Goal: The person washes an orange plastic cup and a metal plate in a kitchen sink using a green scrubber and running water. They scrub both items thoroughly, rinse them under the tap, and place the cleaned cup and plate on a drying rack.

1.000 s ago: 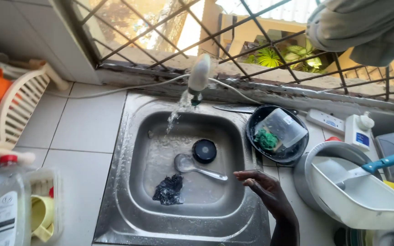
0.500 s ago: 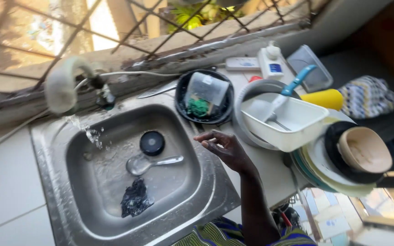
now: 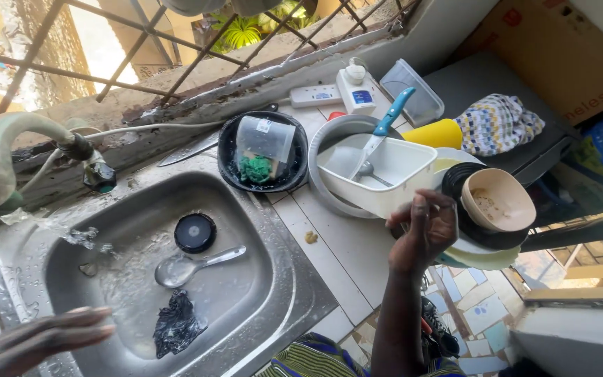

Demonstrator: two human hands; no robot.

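Right hand (image 3: 423, 234) raised, fingers loosely curled, empty, just beside white rectangular tub (image 3: 385, 171); left hand (image 3: 33, 338) flat, open, empty, at sink (image 3: 273, 279) front-left edge.
Tub sits in a grey round basin (image 3: 329, 136), holds blue-handled utensil (image 3: 387, 120). Sink contents: spoon (image 3: 190, 267), black drain plug (image 3: 195, 232), black crumpled scrap (image 3: 176, 323), running water. Black bowl (image 3: 228, 150) holds clear cup (image 3: 265, 139), green scourer (image 3: 254, 169). Tan bowl (image 3: 500, 199) tops stacked plates.
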